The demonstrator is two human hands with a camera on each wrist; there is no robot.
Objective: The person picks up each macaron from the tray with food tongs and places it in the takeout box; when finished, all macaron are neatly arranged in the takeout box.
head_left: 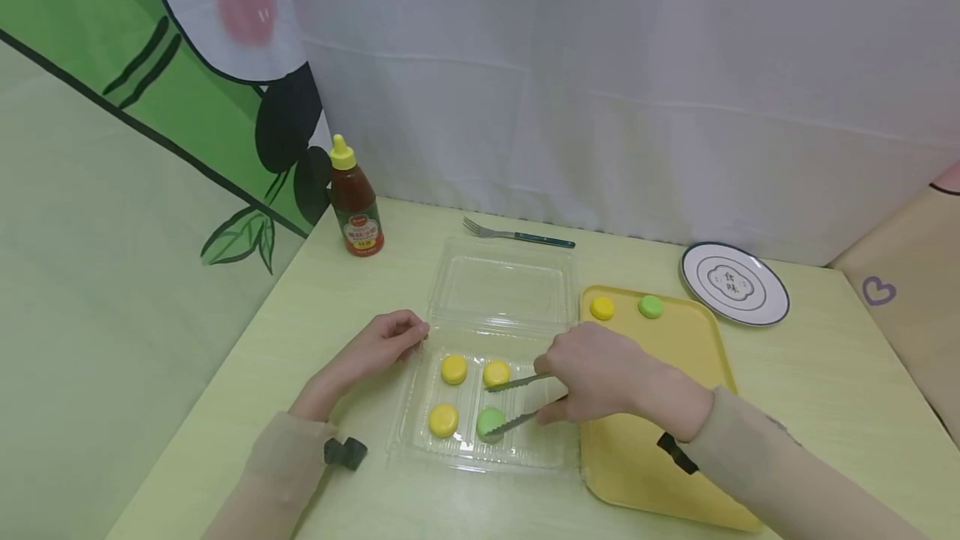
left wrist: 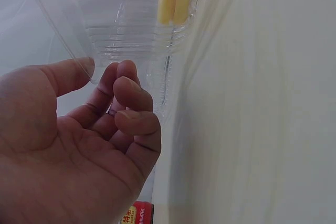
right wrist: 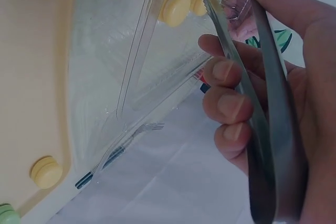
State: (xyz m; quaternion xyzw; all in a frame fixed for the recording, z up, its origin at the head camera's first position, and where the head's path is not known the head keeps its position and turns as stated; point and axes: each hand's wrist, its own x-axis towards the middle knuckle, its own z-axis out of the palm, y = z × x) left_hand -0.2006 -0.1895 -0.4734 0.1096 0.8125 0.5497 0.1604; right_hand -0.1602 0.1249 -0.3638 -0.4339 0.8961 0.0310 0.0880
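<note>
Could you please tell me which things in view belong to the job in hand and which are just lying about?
Apparently part of the job:
metal tongs
clear container
yellow macarons
green macarons
yellow tray

Apparently just lying about:
sauce bottle
fork
plate

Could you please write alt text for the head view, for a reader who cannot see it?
A right hand holds spread metal tongs over a clear plastic container of three yellow macarons and one green macaron; the left hand holds its edge. A yellow tray with two more macarons lies at right; a ketchup bottle, fork and plate are behind.
</note>
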